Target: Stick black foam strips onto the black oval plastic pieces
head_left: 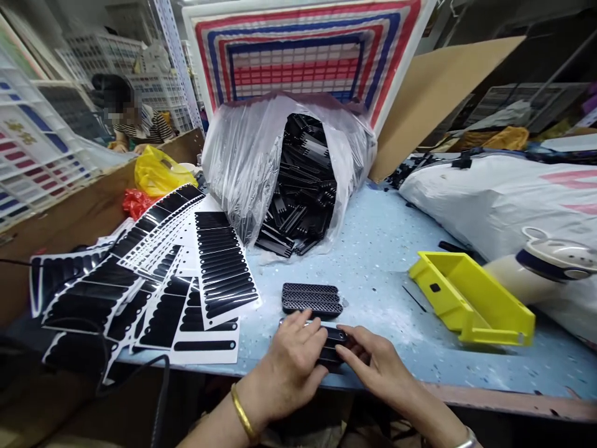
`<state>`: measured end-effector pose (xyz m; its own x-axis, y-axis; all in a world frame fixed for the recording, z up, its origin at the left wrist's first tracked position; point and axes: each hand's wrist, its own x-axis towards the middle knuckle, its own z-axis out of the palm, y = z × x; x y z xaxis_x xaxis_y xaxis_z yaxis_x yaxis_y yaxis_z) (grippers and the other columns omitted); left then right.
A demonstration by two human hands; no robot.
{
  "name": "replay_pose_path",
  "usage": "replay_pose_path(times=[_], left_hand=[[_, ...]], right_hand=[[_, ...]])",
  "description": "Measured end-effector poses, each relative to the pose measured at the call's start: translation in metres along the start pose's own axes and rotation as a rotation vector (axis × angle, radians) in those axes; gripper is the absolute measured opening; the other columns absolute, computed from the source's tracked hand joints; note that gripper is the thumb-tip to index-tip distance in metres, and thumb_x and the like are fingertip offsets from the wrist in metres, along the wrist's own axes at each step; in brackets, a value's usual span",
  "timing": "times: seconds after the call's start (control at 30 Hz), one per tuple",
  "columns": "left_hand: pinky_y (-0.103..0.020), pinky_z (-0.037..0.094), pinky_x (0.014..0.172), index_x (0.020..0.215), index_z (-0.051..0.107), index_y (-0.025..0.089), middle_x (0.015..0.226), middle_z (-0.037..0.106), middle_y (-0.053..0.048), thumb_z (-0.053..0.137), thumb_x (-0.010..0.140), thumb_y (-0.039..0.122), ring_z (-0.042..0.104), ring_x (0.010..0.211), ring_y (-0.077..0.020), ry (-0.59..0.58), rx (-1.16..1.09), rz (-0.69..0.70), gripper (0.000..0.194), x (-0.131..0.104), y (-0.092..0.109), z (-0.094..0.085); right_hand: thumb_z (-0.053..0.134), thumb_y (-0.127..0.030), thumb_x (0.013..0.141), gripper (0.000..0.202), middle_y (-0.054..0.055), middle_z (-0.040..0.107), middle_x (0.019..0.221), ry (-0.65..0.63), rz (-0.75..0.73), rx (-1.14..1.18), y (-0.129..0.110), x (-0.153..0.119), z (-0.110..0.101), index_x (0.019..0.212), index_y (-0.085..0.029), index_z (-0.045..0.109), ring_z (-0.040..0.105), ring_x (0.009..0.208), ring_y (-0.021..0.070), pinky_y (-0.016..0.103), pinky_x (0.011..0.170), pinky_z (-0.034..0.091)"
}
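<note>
At the table's front edge, several long black plastic strips (332, 353) with rounded ends lie side by side. My left hand (296, 348), a gold bangle on its wrist, rests flat over their left part with fingers stretched out, hiding much of them. The thumb and index finger of my right hand (380, 361) close on the right end of the upper strip. Just beyond my hands is a row of black pieces with a honeycomb-like pattern (311, 298). Sheets of black adhesive strips (226, 267) on white backing overlap to the left.
Behind, a clear plastic bag (242, 162) spills black plastic parts (303, 186). A yellow bin (471, 298) and a white bottle (536, 267) stand right, beside a large white sack (508, 193). A cable (163, 386) hangs at the front left. Another person (140, 121) sits far left.
</note>
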<state>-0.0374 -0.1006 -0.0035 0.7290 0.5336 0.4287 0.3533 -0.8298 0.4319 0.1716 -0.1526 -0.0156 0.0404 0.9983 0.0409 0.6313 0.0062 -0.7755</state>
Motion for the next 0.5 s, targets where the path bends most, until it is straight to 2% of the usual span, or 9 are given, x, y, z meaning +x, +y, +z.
replay_pose_path(times=[0.07,0.17,0.27,0.33,0.43,0.5], left_hand=[[-0.062,0.046,0.102,0.127,0.053,0.012,0.128,0.065,-0.018,0.065,0.08,0.015,0.05,0.13,-0.0402,-0.024,0.063,-0.032,0.048,-0.009,-0.007,-0.007],[-0.058,0.048,0.102,0.128,0.052,0.013,0.13,0.065,-0.016,0.06,0.083,0.009,0.052,0.13,-0.0371,-0.056,0.093,-0.041,0.046,-0.019,-0.015,-0.009],[-0.052,0.049,0.103,0.122,0.055,0.013,0.127,0.067,-0.015,0.055,0.085,0.007,0.054,0.129,-0.0333,-0.003,0.113,-0.031,0.038,-0.021,-0.016,-0.006],[-0.047,0.051,0.102,0.117,0.058,0.015,0.121,0.07,-0.013,0.055,0.086,0.008,0.058,0.125,-0.0294,0.036,0.086,-0.04,0.032,-0.021,-0.018,-0.006],[-0.041,0.054,0.1,0.115,0.06,0.016,0.118,0.071,-0.012,0.058,0.084,0.011,0.061,0.121,-0.0262,0.118,0.065,-0.082,0.032,-0.027,-0.028,-0.017],[-0.045,0.055,0.098,0.118,0.06,0.015,0.117,0.072,-0.013,0.058,0.082,0.009,0.062,0.12,-0.0287,0.217,0.158,-0.128,0.036,-0.038,-0.042,-0.032]], right_hand=[[0.062,-0.044,0.079,0.041,0.006,0.068,0.075,0.01,-0.018,-0.064,0.001,0.0,0.001,0.108,-0.015,0.068,0.063,0.058,0.0197,0.032,0.051,0.054],[0.071,-0.04,0.073,0.053,0.005,0.068,0.078,0.029,-0.111,-0.162,0.004,-0.002,0.007,0.12,-0.017,0.064,0.063,0.06,0.0206,0.033,0.055,0.056],[0.064,-0.036,0.082,0.042,0.009,0.07,0.085,0.056,-0.265,-0.196,0.017,-0.003,0.014,0.119,-0.019,0.065,0.068,0.072,0.0243,0.037,0.065,0.059],[0.059,-0.037,0.086,0.034,0.009,0.072,0.085,0.08,-0.32,-0.192,0.032,-0.001,0.015,0.115,-0.022,0.067,0.071,0.074,0.0252,0.036,0.067,0.06],[0.063,-0.047,0.084,0.035,0.009,0.075,0.087,0.125,-0.328,-0.208,0.057,0.009,0.011,0.111,-0.026,0.069,0.073,0.073,0.0262,0.035,0.063,0.061],[0.065,-0.059,0.079,0.043,0.009,0.076,0.089,0.186,-0.3,-0.251,0.07,0.015,0.004,0.108,-0.028,0.071,0.073,0.073,0.0274,0.035,0.063,0.062]])
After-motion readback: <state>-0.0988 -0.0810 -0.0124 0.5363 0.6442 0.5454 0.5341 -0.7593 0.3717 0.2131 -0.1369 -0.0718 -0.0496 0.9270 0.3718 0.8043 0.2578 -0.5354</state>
